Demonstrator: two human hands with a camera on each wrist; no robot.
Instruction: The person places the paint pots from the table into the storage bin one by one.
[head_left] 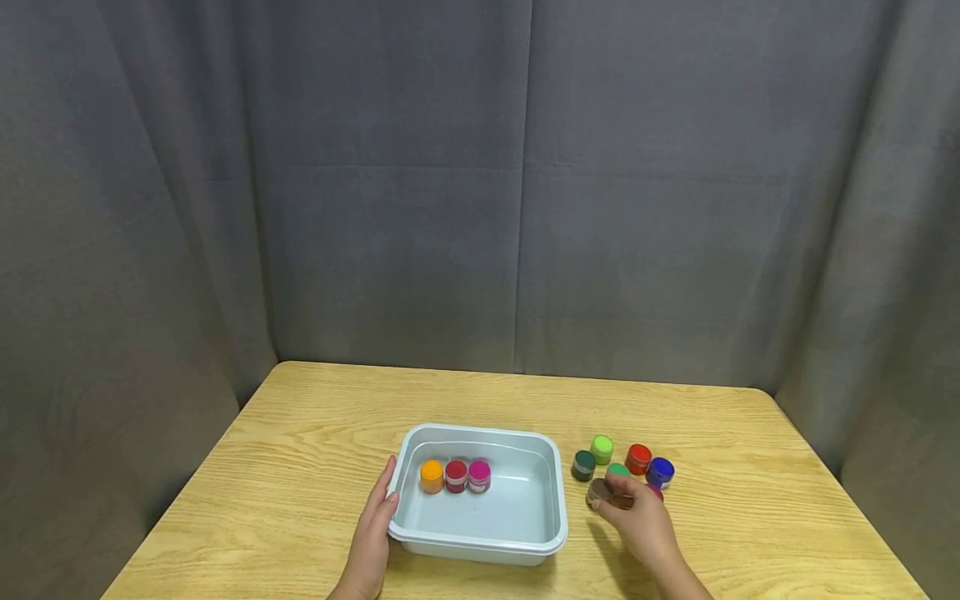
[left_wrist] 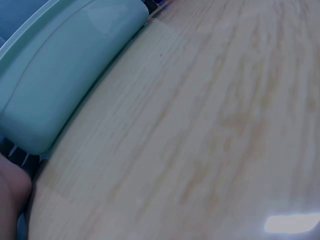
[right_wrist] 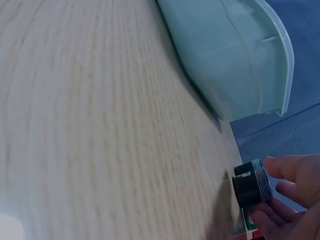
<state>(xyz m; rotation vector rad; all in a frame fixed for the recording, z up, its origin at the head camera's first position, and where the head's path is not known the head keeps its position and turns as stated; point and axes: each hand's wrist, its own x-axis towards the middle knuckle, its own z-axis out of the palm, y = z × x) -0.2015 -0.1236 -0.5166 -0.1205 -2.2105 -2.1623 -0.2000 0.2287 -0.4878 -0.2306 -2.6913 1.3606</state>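
Observation:
A pale blue-grey plastic tub (head_left: 517, 547) holds three small paint jars in a row: an orange jar (head_left: 431, 477), a dark red jar (head_left: 456, 476) and a magenta jar (head_left: 479, 475). Against the tub's left side rests my left hand (head_left: 369, 533), its fingers extended along the outer wall and the thumb at the rim. To the right of the tub, my right hand (head_left: 637, 517) pinches a dark brown jar (head_left: 598, 492) between thumb and fingers. The right wrist view shows this jar (right_wrist: 247, 190) from the side, held close by the table.
Around the right hand stand a dark green jar (head_left: 583, 465), a lime green jar (head_left: 602, 449), a green jar (head_left: 618, 470), a red jar (head_left: 638, 458) and a blue jar (head_left: 661, 472). A pinkish jar (head_left: 657, 492) is partly hidden behind the fingers. Grey curtains (head_left: 390, 208) surround the wooden table (head_left: 315, 467).

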